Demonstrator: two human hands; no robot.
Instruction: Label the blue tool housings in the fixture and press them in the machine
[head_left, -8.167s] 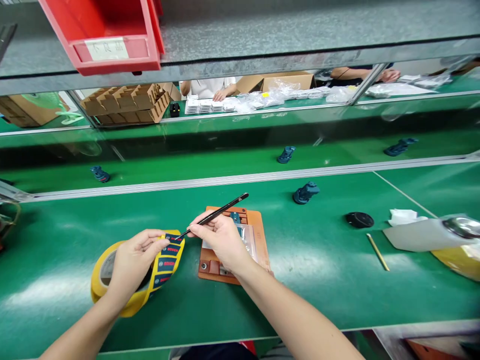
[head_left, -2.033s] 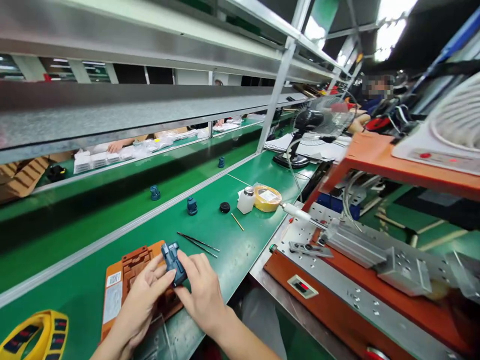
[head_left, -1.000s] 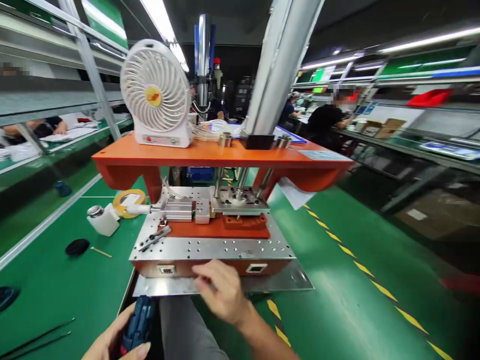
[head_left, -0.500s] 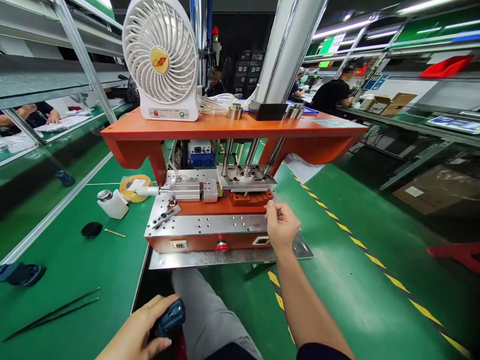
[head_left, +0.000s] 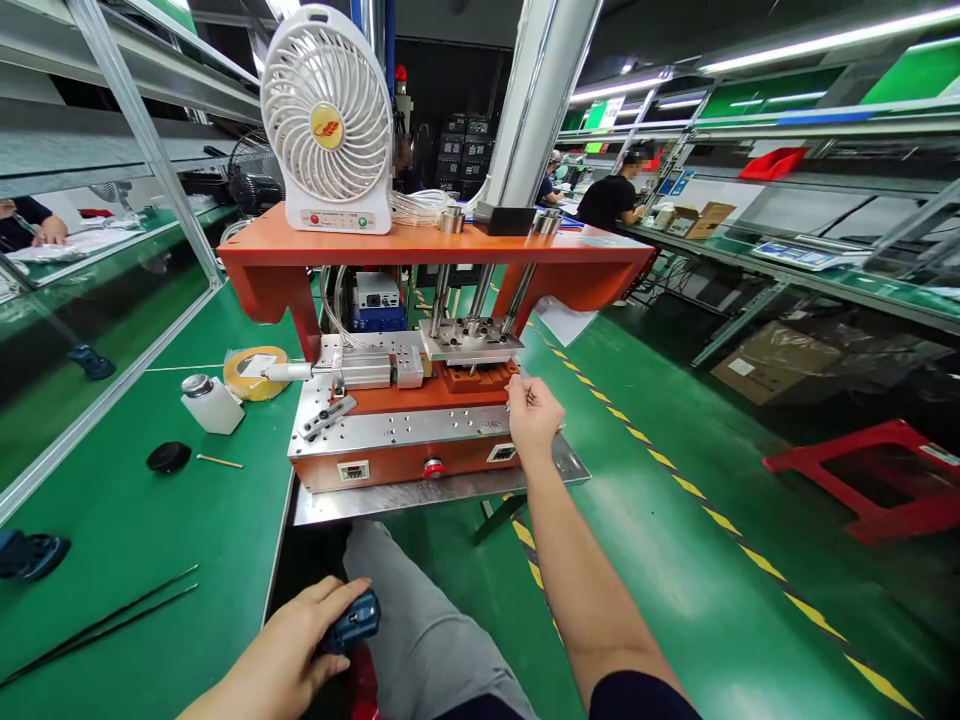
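1. On the green table (head_left: 135, 560) at left, black tweezers (head_left: 97, 622) lie flat.
2. Nearer the lap, the left hand (head_left: 277, 650) grasps a blue plastic housing (head_left: 351, 622), fingers (head_left: 330, 590) wrapped around it.
3. Mid-table stands a steel press fixture (head_left: 390, 425).
4. Just beside its right edge, the right hand (head_left: 532, 418) hangs clenched.
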